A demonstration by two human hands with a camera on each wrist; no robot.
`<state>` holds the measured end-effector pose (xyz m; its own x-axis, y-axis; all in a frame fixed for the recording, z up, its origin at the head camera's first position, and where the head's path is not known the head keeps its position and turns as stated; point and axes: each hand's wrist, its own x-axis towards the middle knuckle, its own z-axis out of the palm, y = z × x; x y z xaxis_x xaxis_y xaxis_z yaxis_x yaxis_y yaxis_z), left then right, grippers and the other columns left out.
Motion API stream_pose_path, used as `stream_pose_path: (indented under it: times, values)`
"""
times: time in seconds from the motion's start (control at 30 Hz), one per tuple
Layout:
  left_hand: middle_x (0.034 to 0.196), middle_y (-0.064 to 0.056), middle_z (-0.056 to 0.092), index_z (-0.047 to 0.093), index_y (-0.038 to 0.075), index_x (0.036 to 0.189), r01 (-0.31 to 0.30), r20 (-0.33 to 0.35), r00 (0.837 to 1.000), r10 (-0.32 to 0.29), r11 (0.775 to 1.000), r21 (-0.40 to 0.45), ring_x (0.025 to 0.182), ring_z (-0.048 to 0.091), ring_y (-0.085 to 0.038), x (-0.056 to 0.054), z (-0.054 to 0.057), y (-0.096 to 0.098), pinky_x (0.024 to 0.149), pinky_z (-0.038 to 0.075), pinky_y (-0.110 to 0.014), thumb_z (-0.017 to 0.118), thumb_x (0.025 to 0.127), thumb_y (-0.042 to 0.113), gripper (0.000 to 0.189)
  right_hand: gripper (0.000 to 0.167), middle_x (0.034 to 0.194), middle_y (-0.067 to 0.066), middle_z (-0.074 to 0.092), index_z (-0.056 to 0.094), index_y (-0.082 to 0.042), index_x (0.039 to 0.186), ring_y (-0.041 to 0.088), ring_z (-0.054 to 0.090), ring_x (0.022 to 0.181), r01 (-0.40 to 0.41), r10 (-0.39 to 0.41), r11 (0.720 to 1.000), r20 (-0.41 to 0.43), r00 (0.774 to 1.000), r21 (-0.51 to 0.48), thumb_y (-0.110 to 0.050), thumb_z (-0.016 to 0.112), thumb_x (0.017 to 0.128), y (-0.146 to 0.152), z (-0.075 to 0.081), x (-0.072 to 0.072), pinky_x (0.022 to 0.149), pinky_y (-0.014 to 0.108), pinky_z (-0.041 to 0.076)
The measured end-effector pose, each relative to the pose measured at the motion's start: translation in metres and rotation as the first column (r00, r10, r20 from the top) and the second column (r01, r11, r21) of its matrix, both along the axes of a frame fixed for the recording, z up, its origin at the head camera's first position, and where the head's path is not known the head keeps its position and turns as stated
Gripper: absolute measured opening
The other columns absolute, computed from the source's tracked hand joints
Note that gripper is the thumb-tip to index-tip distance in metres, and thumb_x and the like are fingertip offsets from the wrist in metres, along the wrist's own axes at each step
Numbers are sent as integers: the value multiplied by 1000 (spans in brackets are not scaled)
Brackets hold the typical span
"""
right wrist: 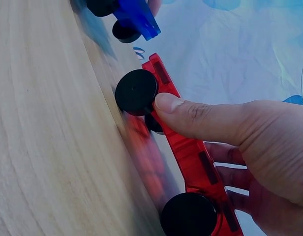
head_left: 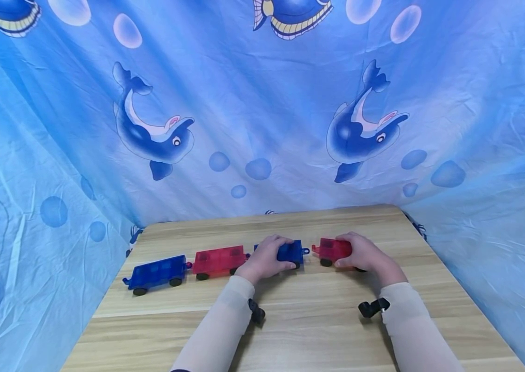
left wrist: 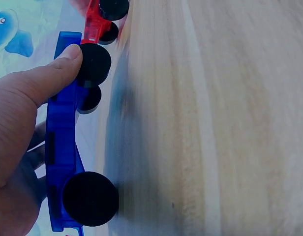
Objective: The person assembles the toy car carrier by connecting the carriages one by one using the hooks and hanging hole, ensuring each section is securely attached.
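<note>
My left hand (head_left: 268, 258) grips a translucent blue toy train car (head_left: 292, 252) with black wheels, thumb on the near side and fingers over the far side. Its ring coupling points right. My right hand (head_left: 364, 253) holds a red toy train car (head_left: 331, 250) the same way, its hook coupling facing that ring across a small gap. In the left wrist view the thumb lies by a front wheel of the blue car (left wrist: 61, 142). In the right wrist view the thumb presses the side of the red car (right wrist: 183, 152), near a black wheel.
To the left, another red car (head_left: 218, 260) and another blue car (head_left: 158, 272) stand in line, with couplings meeting. All are on a wood-grain table (head_left: 309, 320). A blue dolphin-print curtain (head_left: 262, 119) surrounds the table's back and sides.
</note>
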<state>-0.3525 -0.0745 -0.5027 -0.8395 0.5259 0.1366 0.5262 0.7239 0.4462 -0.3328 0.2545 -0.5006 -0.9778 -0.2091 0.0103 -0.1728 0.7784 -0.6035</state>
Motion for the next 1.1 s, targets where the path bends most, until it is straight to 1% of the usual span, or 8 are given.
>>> stream_pose_path:
  times: [0.27,0.57,0.73,0.97,1.1]
  values:
    - [146,3,55,57,31,149,-4,3,1000,4,1000,10,138,49,-25,-1,-2,1,113,44,-50,83,89,50,68,85,137,18,59,56,-4,148,35,58,118,-7,7,1000,9,1000,-10,-31,96,77,-6,-1,1,103,57,49]
    - [147,3,55,56,32,150,0,0,1000,0,1000,15,137,50,-24,-2,-3,1,111,46,-50,81,89,52,69,83,134,15,61,58,-4,146,32,60,116,-28,28,1000,-11,1000,5,-30,96,77,-11,-3,0,101,56,50]
    - [147,4,55,56,33,150,-6,0,1000,6,1000,12,137,50,-24,-3,-4,2,111,46,-50,80,89,54,69,84,132,16,62,58,-3,146,32,61,114,-50,50,999,-23,998,0,-30,97,76,-14,-1,1,100,56,50]
    - [145,2,56,57,31,150,-9,-4,1000,9,999,35,135,52,-24,-1,-1,3,109,47,-50,82,89,51,68,85,130,14,63,58,-3,145,31,61,113,-65,65,998,-24,998,-3,-30,97,75,-15,0,2,99,55,51]
    - [145,2,56,57,31,150,-12,-5,1000,13,999,31,135,52,-25,-1,-1,3,110,47,-50,82,89,50,68,85,127,13,64,59,-3,145,30,62,111,-71,71,997,-24,997,-1,-31,97,74,-15,0,1,97,54,52]
